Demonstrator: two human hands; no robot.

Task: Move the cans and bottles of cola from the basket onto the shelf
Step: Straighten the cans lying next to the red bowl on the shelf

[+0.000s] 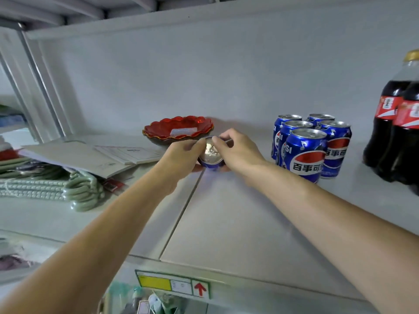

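Observation:
A blue cola can (211, 155) stands upright on the grey shelf (226, 223), just in front of a red bowl. My left hand (181, 157) grips its left side and my right hand (238, 150) wraps its right side, fingertips over the silver lid. To the right, several blue cola cans (306, 150) stand in a tight cluster. Two dark cola bottles (399, 123) with red labels stand at the far right edge. The basket is out of sight.
A red scalloped bowl (179, 130) sits against the back wall behind the held can. Papers and booklets (90, 155) and green beaded hangers (56, 186) cover the shelf's left part. A price label strip (173, 284) runs along the front edge.

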